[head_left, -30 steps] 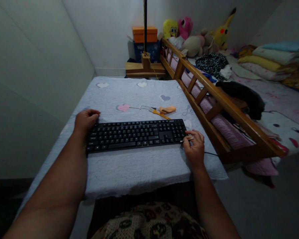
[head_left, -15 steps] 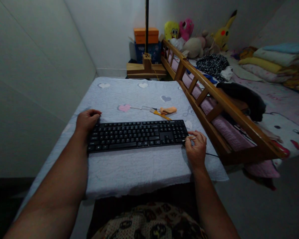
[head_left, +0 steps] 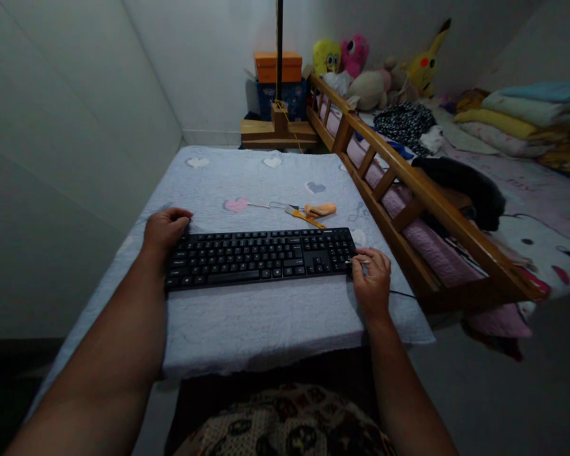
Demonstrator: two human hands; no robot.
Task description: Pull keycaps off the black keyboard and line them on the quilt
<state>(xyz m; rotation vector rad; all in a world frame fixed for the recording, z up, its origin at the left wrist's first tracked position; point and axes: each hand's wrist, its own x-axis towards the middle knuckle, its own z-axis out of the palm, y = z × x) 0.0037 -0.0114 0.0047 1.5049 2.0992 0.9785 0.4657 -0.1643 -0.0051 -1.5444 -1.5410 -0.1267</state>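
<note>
A black keyboard (head_left: pixel 261 256) lies flat across the cloth-covered table, its keys facing up. At its left end, my left hand (head_left: pixel 165 229) is closed round the upper corner, thumb along the edge. My right hand (head_left: pixel 373 272) pinches a thin cotton swab (head_left: pixel 361 261) between thumb and fingers. The swab's pale tip points left over the number keys at the keyboard's right end. Beyond the keyboard lie a flat brush (head_left: pixel 306 217) with a yellow handle, a folded orange cloth (head_left: pixel 320 210) and a thin wire tool (head_left: pixel 280 206), partly covered by the cloth.
A pale tablecloth (head_left: pixel 247 316) with hearts covers the table. Along the right side runs a wooden bed rail (head_left: pixel 422 202), with bedding and plush toys behind it. A cable (head_left: pixel 403 294) trails right beneath my right hand. Boxes (head_left: pixel 279 68) stand at the back wall.
The cotton swab's tip has shifted slightly left and up along the number keys with my right hand. My left hand stays at the keyboard's corner.
</note>
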